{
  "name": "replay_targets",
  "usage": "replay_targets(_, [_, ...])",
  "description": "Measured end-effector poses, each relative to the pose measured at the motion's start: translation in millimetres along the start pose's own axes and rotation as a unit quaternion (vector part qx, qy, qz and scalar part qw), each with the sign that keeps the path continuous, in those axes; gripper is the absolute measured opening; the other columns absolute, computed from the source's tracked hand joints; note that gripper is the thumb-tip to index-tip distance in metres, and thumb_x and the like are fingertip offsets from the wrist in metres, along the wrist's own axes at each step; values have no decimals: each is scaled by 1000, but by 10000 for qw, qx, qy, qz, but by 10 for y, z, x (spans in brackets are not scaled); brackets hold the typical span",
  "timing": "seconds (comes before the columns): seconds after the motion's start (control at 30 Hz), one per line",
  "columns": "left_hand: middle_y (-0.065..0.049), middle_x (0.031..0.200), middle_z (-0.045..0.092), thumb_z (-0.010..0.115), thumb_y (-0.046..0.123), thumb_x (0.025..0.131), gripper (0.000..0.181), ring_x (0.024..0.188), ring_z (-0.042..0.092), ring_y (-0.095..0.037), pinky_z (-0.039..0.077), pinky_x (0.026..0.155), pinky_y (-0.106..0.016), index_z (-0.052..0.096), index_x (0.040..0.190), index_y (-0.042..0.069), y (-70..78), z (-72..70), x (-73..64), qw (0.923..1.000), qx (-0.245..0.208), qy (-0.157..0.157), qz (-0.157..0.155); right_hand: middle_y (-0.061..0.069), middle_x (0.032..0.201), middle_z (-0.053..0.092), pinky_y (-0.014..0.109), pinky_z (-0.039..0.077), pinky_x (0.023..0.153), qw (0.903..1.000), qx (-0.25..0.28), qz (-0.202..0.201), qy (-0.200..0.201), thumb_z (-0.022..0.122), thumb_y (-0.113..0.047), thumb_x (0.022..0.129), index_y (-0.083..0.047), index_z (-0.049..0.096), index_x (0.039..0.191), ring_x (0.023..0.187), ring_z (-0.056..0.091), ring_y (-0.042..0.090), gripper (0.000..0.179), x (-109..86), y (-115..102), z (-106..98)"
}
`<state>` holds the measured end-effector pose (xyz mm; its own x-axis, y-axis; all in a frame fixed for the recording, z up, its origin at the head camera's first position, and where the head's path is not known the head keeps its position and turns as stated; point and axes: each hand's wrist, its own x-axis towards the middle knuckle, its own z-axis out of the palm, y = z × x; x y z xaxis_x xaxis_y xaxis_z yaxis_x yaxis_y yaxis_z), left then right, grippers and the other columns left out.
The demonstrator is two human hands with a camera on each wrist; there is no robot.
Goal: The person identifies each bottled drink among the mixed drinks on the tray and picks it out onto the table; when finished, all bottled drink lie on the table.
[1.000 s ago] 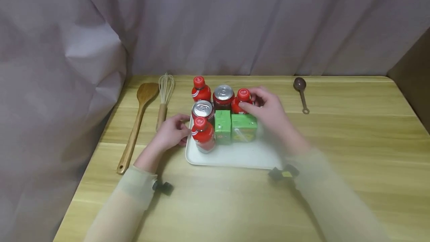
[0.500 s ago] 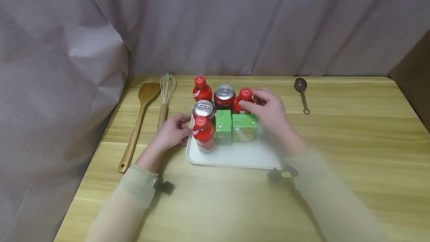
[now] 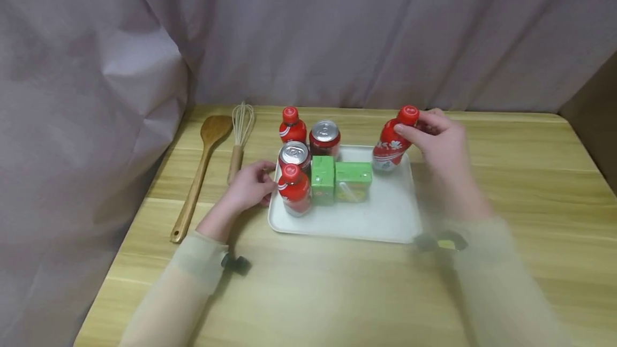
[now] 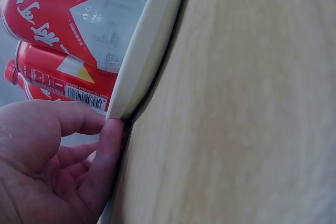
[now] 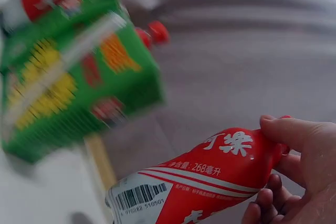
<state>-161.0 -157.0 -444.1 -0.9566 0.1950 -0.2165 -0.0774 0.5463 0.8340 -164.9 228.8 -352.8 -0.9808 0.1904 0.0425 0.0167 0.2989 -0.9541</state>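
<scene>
My right hand [image 3: 441, 141] pinches a red cola bottle [image 3: 392, 143] around its neck, just below the cap. The bottle leans, its base lower left over the back right part of the white tray [image 3: 385, 218]; in the right wrist view its barcode side [image 5: 205, 171] shows. My left hand [image 3: 248, 189] pinches the tray's left rim [image 4: 139, 61] between thumb and finger. On the tray stand a front red bottle [image 3: 295, 191], a cola can [image 3: 294, 154] behind it, a second can [image 3: 325, 135], and two green drink cartons [image 3: 323, 175]. Another red bottle [image 3: 292, 125] is at the back left.
Left of the tray lie a wooden spatula [image 3: 207, 149] and a whisk [image 3: 239, 138] with a wooden handle. The wooden table [image 3: 530, 191] extends to the right. A grey curtain [image 3: 308, 31] hangs behind the table's back edge.
My right hand has lifted the red bottle from behind the cartons and moved it right, tilting it. The measuring spoon at the right is now hidden behind that hand. My left hand stays at the rim.
</scene>
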Motion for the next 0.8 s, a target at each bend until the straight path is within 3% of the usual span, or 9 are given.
replay_targets(0.2, [-14,88,60,64,2,90,48,60,65,-22,64,55,-36,57,138,3,-8,-1,-11,10000,8,-23,-47,-10,104,56,12,52,68,9989,73,276,380,79,-34,90,-15,70,135,102,50,9,50,118,100,-354])
replay_targets(0.23, [-14,88,60,64,2,90,48,60,65,-22,64,55,-37,57,138,3,-7,-3,-13,10000,0,-25,-48,-11,105,55,11,52,74,9985,41,342,425,79,-36,91,-16,69,137,104,49,8,51,133,115,-396])
replay_targets(0.4, [-15,90,60,64,3,91,48,61,65,-23,64,56,-37,57,139,3,6,-5,-26,10000,8,-34,-89,-10,106,54,12,50,74,9963,17,634,580,79,-38,90,-17,68,138,104,47,9,53,191,196,-554])
replay_targets(0.8, [-14,89,59,63,2,90,51,61,64,-22,64,56,-38,55,141,2,31,1,-23,9999,-98,-66,-103,-15,113,59,16,49,76,9948,-702,704,199,76,-46,91,-21,64,143,105,50,9,58,218,306,-672])
